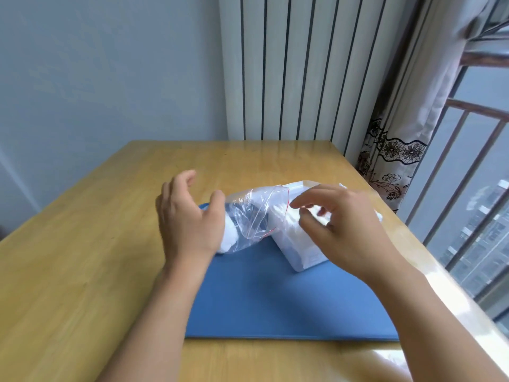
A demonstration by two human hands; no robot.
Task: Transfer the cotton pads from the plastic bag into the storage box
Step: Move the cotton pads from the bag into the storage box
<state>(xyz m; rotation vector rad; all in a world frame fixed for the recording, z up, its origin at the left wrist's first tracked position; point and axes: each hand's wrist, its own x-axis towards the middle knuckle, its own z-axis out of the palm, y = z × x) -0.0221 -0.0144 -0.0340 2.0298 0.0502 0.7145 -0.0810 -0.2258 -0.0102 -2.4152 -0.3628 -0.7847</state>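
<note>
1. My left hand [190, 216] is at the bottom end of the clear, crinkled plastic zip bag [248, 213], thumb against it, fingers spread and relaxed.
2. My right hand [347, 227] hovers over the bag's red-lined mouth, fingers loosely curled; whether they pinch the film I cannot tell.
3. White round cotton pads [230, 239] sit in the bag's lower end.
4. The bag's mouth lies on the white rectangular plastic storage box [300, 255], which stands on the blue mat [275, 304] on the wooden table [82, 257].

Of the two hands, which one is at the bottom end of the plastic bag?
The left hand: it is at the bag's closed end. The right hand hovers over the storage box, by the bag's mouth.
</note>
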